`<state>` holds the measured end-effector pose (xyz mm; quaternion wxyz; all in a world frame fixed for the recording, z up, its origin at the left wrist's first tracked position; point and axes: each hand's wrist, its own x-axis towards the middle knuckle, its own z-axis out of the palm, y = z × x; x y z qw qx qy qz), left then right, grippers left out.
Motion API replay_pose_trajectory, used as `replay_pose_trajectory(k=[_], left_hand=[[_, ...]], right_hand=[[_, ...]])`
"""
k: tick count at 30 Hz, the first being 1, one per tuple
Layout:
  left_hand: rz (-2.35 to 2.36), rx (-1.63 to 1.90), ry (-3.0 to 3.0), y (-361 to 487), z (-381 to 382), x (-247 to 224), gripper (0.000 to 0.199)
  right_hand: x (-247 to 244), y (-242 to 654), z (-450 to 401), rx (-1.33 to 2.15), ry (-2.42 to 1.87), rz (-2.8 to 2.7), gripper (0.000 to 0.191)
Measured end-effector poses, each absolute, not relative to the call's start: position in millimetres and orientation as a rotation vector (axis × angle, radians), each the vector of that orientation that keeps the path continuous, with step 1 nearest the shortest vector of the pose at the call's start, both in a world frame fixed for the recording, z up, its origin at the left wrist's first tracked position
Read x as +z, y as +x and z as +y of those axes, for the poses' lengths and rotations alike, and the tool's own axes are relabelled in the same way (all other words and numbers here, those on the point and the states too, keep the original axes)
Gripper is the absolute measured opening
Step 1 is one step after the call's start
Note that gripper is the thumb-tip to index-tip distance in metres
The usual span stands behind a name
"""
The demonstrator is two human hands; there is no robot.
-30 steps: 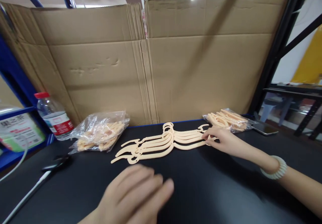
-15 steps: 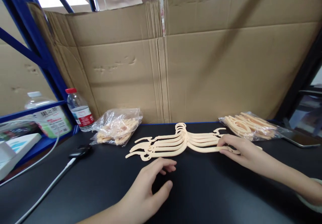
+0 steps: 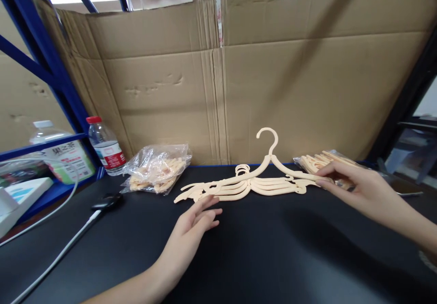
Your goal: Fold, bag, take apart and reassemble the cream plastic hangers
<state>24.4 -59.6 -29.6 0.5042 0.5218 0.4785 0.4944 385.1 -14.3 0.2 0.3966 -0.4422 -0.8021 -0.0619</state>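
Observation:
A cream plastic clothes hanger [image 3: 273, 158] is raised off the black table, its hook pointing up. My right hand [image 3: 358, 188] pinches the tip of its right arm. Behind and below it lies a stack of similar folding hangers [image 3: 235, 192], their hooks overlapping toward the back. My left hand [image 3: 193, 226] is by the left end of the raised hanger, fingers stretched out and apart from the thumb. Whether its fingertips touch the hanger I cannot tell.
A clear bag of cream parts [image 3: 157, 172] lies at the left, another bag of hanger parts [image 3: 321, 160] behind my right hand. A red-capped bottle [image 3: 108, 149], a black device with a white cable [image 3: 106, 201] and a power strip [image 3: 29, 199] stand left. Cardboard [image 3: 164, 94] walls off the back.
My right hand has lifted the front hanger off the stack, and its hook now stands up. My left hand has moved left and forward, toward the hanger's left end.

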Motion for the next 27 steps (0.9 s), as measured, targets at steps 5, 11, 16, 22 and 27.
replay_pose_trajectory(k=[5, 11, 16, 22, 27], left_hand=[[1.169, 1.276, 1.282, 27, -63, -28, 0.076], [1.155, 1.099, 1.719, 25, -67, -30, 0.064], [1.238, 1.086, 1.684, 24, -63, -26, 0.035], [1.211, 1.169, 1.469, 25, -59, -28, 0.042], [1.243, 1.193, 1.447, 25, -57, -29, 0.042]], right_hand=[[-7, 371, -17, -0.096, -1.092, -2.117, 0.016], [-16, 346, -30, 0.048, -1.061, -2.244, 0.012], [-19, 347, -28, -0.073, -0.967, -2.35, 0.018], [-16, 357, -24, -0.599, -0.989, -2.289, 0.018], [-22, 350, -31, -0.904, -1.081, -2.217, 0.023]])
